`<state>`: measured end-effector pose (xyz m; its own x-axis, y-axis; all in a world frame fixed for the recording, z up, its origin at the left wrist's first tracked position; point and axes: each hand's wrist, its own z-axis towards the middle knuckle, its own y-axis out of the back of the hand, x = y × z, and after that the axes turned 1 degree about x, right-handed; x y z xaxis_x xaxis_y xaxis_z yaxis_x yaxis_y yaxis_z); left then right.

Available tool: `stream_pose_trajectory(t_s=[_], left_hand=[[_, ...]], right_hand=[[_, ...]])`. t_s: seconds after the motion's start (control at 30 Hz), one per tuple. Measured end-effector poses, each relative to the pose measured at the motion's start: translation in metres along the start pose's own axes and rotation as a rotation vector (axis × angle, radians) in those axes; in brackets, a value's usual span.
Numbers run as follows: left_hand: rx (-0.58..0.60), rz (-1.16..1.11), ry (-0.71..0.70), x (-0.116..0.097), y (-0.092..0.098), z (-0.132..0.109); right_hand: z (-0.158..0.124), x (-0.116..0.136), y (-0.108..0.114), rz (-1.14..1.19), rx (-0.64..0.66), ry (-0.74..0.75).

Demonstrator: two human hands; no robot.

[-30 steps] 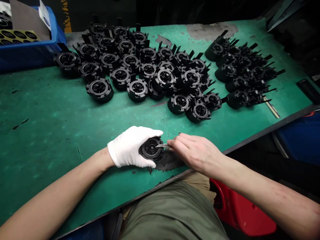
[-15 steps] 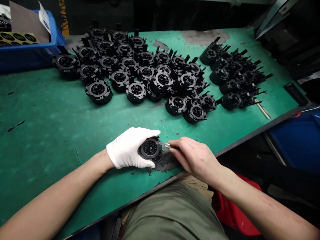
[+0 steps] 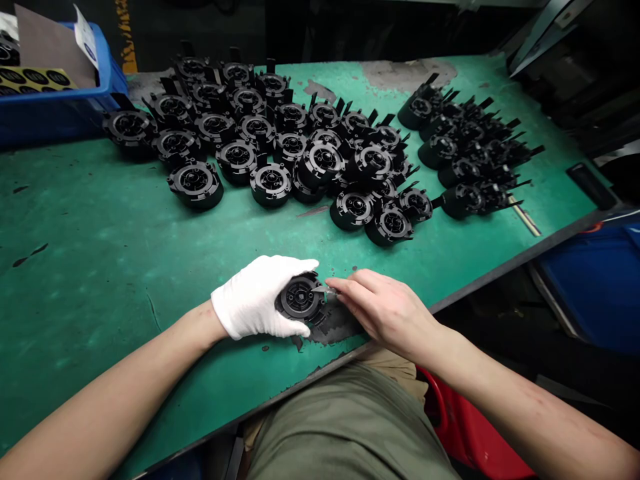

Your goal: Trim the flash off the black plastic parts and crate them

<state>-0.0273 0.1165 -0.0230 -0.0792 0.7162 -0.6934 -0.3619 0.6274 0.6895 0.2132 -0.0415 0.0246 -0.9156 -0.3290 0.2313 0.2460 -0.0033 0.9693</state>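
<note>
1 worn green table [image 3: 100,220], blue plastic bin [image 3: 55,120] at 10 o'clock; left grip [image 3: 255,297] clasps a round black part [image 3: 299,299], right grip [image 3: 387,308] a pointed metal blade [image 3: 321,289].

Round black plastic part [image 3: 301,298], ringed face up, in the gloved left hand [image 3: 261,297]. Slim pointed silvery metal blade [image 3: 321,289], right hand [image 3: 384,307], tip at part's right side.

PLACE: workshop, factory-like | worn, chipped green worktop [image 3: 100,227] | dozens of matching black round parts [image 3: 271,181] massed along far side | blue bin [image 3: 55,119], far left, holding a sheet of round labels [image 3: 36,77] | yellow marking [image 3: 126,37] beyond it
</note>
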Motion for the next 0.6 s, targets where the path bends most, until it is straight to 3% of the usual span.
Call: stream_pose_trajectory(t_s=[0.6], left_hand=[[-0.018, -0.007, -0.04, 0.002, -0.001, -0.001]], right_hand=[[0.008, -0.015, 0.002, 0.069, 0.053, 0.077]])
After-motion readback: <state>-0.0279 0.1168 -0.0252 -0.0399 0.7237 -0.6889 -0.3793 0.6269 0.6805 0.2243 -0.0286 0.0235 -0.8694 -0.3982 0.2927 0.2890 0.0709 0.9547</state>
